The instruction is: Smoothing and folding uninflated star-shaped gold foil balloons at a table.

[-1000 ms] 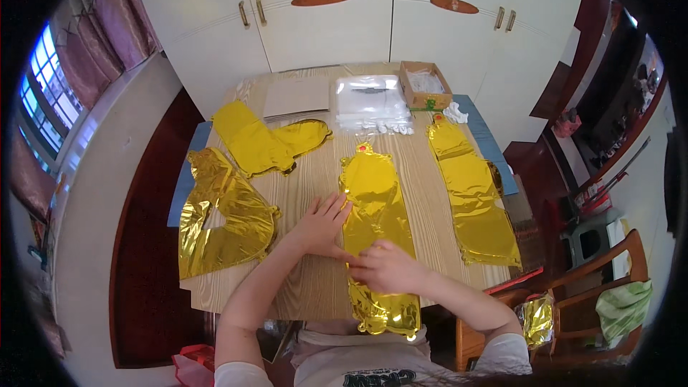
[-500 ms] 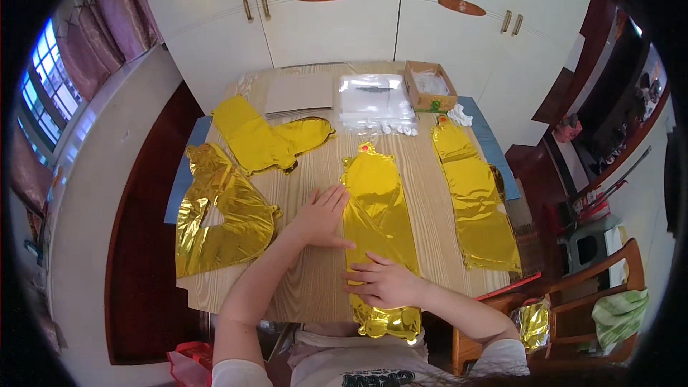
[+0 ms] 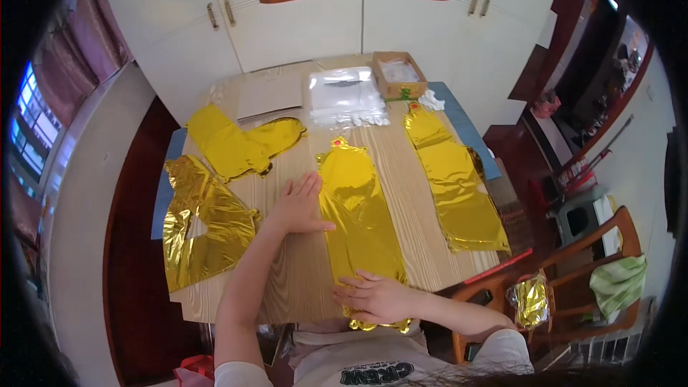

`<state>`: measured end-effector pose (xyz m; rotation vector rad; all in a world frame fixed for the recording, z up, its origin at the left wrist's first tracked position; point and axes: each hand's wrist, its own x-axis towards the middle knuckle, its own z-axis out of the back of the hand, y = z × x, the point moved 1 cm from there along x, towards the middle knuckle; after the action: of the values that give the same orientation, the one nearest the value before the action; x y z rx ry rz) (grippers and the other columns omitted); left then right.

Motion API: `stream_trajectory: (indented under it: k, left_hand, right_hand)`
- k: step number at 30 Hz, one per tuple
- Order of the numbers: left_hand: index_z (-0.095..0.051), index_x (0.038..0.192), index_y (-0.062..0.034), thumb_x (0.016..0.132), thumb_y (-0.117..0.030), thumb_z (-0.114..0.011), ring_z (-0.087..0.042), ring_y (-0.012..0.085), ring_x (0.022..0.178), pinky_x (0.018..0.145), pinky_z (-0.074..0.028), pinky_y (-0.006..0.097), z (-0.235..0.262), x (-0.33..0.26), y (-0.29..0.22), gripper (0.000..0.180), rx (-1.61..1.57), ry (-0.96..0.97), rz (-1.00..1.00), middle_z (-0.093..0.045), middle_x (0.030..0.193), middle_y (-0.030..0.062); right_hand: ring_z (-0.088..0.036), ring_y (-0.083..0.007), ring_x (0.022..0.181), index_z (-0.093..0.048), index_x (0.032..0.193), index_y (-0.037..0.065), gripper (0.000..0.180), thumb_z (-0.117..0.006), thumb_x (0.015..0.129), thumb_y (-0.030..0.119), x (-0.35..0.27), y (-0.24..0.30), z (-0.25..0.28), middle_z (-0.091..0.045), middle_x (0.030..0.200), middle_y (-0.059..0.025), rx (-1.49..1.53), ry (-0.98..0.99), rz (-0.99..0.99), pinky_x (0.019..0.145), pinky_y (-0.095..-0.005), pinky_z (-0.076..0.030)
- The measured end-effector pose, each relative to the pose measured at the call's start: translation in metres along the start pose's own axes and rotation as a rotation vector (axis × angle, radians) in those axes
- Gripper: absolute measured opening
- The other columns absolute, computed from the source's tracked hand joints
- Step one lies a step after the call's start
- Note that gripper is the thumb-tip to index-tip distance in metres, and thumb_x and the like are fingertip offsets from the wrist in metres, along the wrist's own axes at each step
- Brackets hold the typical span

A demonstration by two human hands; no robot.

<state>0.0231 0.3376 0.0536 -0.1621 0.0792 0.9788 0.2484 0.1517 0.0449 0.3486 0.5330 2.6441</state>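
Note:
A flat, uninflated gold foil balloon (image 3: 358,208) lies lengthwise in front of me, a red spot at its far tip. Its near end reaches the table's front edge by my body. Along its left edge rests my left hand (image 3: 299,204), open, fingers stretched out and thumb touching the foil. Lower down, my right hand (image 3: 376,297) lies flat across the balloon near its bottom end, fingers spread. Part of the foil there is hidden under that hand.
More gold foil balloons lie at far left (image 3: 222,147), near left (image 3: 208,226) and right (image 3: 455,186). Behind are grey-beige sheets (image 3: 269,97), clear plastic bags (image 3: 346,97) and a cardboard box (image 3: 398,86). A wooden chair (image 3: 623,236) stands at right.
My right hand has slid down the balloon toward its near end. The left hand stays at the left edge. The whole view has shifted a little.

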Motion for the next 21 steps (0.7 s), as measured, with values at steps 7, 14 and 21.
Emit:
stream_trajectory:
  k: [7,14,21]
  left_hand:
    - [-0.019,0.148,0.0065,0.077,-0.071,-0.058,-0.012,0.0326,0.148,0.118,-0.011,0.052,-0.007,-0.001,-0.003,0.112,0.060,-0.109,-0.036,-0.018,0.156,0.0232]
    - [-0.033,0.145,0.0005,0.085,-0.064,-0.053,-0.026,0.0377,0.142,0.115,-0.021,0.052,-0.004,-0.024,-0.057,0.090,-0.082,-0.190,-0.323,-0.031,0.151,0.0228]
    - [-0.039,0.146,-0.0234,0.084,-0.072,-0.047,-0.029,0.0422,0.140,0.112,-0.020,0.061,-0.019,-0.036,-0.070,0.079,0.036,-0.236,-0.450,-0.034,0.152,0.0158]
  right_hand:
    - [-0.039,-0.0282,0.137,-0.046,0.138,0.006,0.052,-0.049,0.097,0.037,-0.025,0.033,0.007,-0.044,0.144,-0.0140,0.167,-0.010,-0.084,0.114,-0.0470,-0.028]
    - [-0.043,-0.0286,0.133,-0.048,0.137,0.008,0.057,-0.059,0.091,0.040,-0.066,0.048,0.035,-0.046,0.143,-0.0136,0.104,-0.166,-0.191,0.111,-0.0474,-0.032]
    - [-0.051,-0.0174,0.119,-0.061,0.114,0.019,0.036,-0.067,0.081,0.033,-0.085,0.052,0.024,-0.056,0.130,0.0002,-0.254,-0.220,-0.105,0.105,-0.0371,-0.037]
